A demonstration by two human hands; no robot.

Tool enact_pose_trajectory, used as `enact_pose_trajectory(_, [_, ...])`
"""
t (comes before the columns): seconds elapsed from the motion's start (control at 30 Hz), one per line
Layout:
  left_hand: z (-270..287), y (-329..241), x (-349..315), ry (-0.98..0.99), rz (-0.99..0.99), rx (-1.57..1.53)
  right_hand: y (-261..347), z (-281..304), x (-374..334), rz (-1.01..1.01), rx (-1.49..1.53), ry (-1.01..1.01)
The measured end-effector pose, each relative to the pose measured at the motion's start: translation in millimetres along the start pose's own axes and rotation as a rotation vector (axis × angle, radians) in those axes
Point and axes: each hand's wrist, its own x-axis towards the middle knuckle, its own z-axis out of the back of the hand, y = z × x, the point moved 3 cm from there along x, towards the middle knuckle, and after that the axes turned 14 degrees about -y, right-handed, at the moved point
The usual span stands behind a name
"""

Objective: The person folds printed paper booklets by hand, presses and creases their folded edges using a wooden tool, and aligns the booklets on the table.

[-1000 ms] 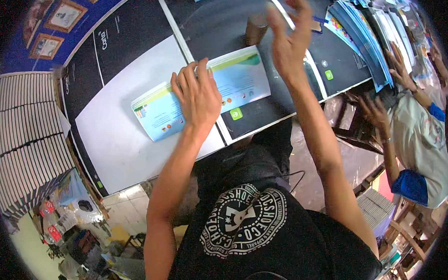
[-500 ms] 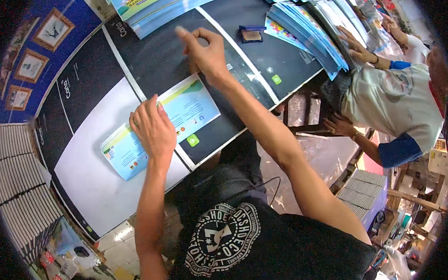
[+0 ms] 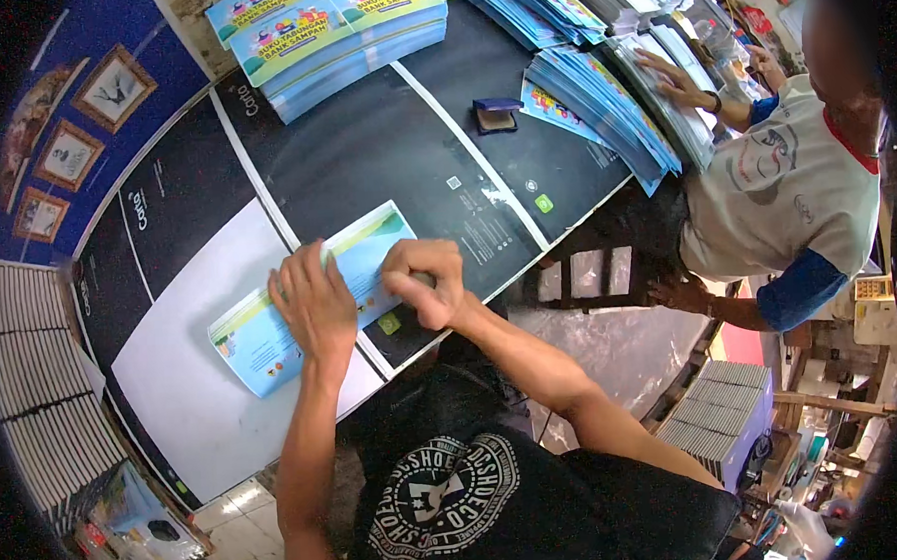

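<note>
A light blue printed booklet (image 3: 254, 351) with a green and yellow band lies slantwise, partly on a white sheet (image 3: 187, 376) and partly on the black tabletop. My left hand (image 3: 314, 301) rests flat across its middle, fingers stretched out and slightly apart. Against the booklet's right part is my right hand (image 3: 429, 281), curled into a fist, with nothing visible in it. That fist hides some of the booklet's lower right side.
Tall stacks of blue booklets (image 3: 359, 59) stand at the far edge. A small dark blue case (image 3: 496, 116) and fanned booklets (image 3: 601, 108) lie to the right. Beyond them a co-worker (image 3: 775, 186) handles papers. Bundled stacks (image 3: 32, 368) stand at far left.
My right hand has come down from above the table onto the booklet's right part, its thumb drawn in. My left hand stays on the booklet. The co-worker's upper hand has shifted over the papers.
</note>
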Motion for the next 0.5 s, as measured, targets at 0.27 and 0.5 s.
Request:
enact_pose_trajectory(0.27, [22, 40, -4, 0.146, -0.062, -0.089, -9, -9, 8, -0.171, -0.009, -0.046])
enact_pose_trajectory(0.5, [45, 58, -16, 0.418, -0.254, -0.102, -8, -15, 20, -0.174, -0.1, -0.238])
